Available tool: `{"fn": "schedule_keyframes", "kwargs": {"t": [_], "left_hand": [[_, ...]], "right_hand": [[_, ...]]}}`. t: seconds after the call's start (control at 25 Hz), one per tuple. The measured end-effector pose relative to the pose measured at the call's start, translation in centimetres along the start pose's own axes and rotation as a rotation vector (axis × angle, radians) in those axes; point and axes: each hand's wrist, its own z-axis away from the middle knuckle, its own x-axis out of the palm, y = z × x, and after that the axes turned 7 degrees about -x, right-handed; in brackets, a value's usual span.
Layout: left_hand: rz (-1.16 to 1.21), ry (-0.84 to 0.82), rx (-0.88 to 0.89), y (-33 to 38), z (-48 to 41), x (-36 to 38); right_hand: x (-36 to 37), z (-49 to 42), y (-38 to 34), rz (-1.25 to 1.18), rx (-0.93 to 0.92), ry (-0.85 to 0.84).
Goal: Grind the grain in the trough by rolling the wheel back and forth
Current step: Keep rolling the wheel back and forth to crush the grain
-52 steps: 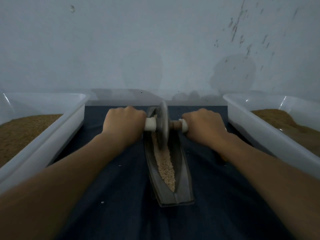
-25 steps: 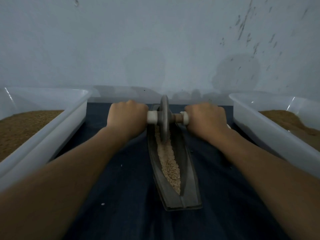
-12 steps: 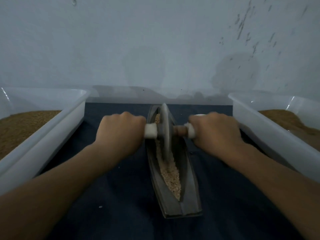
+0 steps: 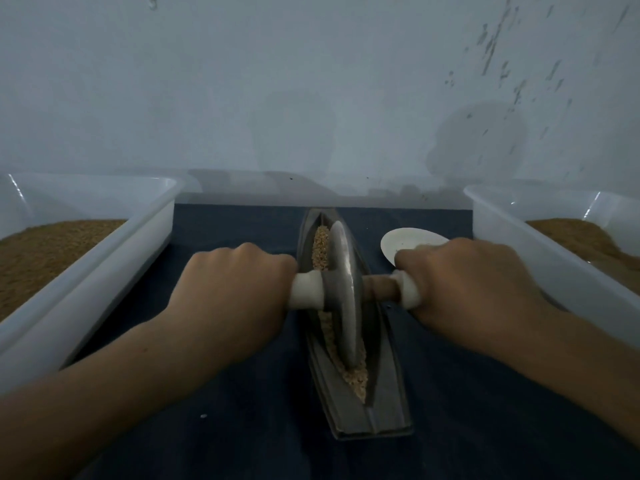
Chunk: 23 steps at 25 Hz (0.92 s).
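- L hand [image 4: 235,292]: fingers curled round the white handle [image 4: 306,289], left of the wheel [image 4: 341,268]
- R hand [image 4: 474,289]: fingers closed round the handle's other end
- Wheel stands on its edge in the trough [image 4: 349,415], approx. at the middle
- Grain [image 4: 355,379] lies in the groove, before and behind the wheel
- Trough lies on a dark cloth [image 4: 242,427], between left tub [image 4: 104,261] and right tub [image 4: 519,247], both w/ brown fill
- White dish [image 4: 408,239] just behind R hand, partly hidden
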Motion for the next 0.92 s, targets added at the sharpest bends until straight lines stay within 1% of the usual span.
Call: {"fn": "schedule_keyframes", "kwargs": {"t": [0.08, 0.12, 0.16, 0.24, 0.32, 0.36, 0.44, 0.52, 0.6, 0.64, 0.72, 0.76, 0.8, 0.84, 0.92], "left_hand": [[0.02, -0.09, -0.056, 0.4, -1.1, 1.4], [0.027, -0.108, -0.104, 0.4, -2.5, 2.2], [0.016, -0.096, -0.13, 0.5, -4.1, 2.8], [-0.014, -0.101, -0.15, 0.7, -7.1, 3.0], [-0.043, -0.098, -0.139, 0.7, -8.3, 2.7], [-0.033, -0.104, -0.126, 0.7, -7.7, 2.4], [0.003, -0.071, -0.105, 0.6, -4.7, 2.4], [0.043, 0.031, -0.063, 0.3, -1.3, 1.7], [0.073, 0.094, -0.037, 0.1, 0.1, 1.1], [0.082, 0.07, -0.049, 0.0, -0.1, 1.3], [0.036, -0.002, -0.099, 0.3, -1.2, 2.4], [0.039, 0.0, -0.119, 0.4, -2.9, 3.2], [0.041, -0.018, -0.141, 0.5, -4.8, 3.6], [0.045, -0.071, -0.168, 0.4, -6.3, 3.6], [0.066, -0.147, -0.206, 0.3, -7.9, 3.8]], "right_hand": [[1.1, -1.4, 0.1, 0.007, 0.054, -0.054], [2.1, -2.6, 0.3, 0.007, 0.081, -0.069], [3.4, -4.0, 0.4, -0.014, 0.115, -0.068], [5.2, -6.2, 0.8, -0.097, 0.228, -0.123], [5.6, -6.5, 1.0, -0.119, 0.267, -0.141], [5.3, -5.9, 0.9, -0.111, 0.263, -0.145], [3.9, -3.9, 0.5, -0.027, 0.18, -0.098], [1.8, -2.0, 0.0, 0.035, 0.074, 0.006], [0.8, -0.9, 0.2, 0.03, 0.008, 0.056], [0.8, -0.9, 0.1, 0.023, 0.008, 0.033], [1.9, -2.1, -0.2, 0.041, 0.079, -0.054], [2.9, -3.5, 0.1, 0.038, 0.116, -0.079], [3.6, -5.1, 0.3, 0.002, 0.165, -0.106], [4.0, -6.7, 0.5, -0.044, 0.213, -0.155], [4.3, -8.5, 0.9, -0.07, 0.235, -0.222]]}}
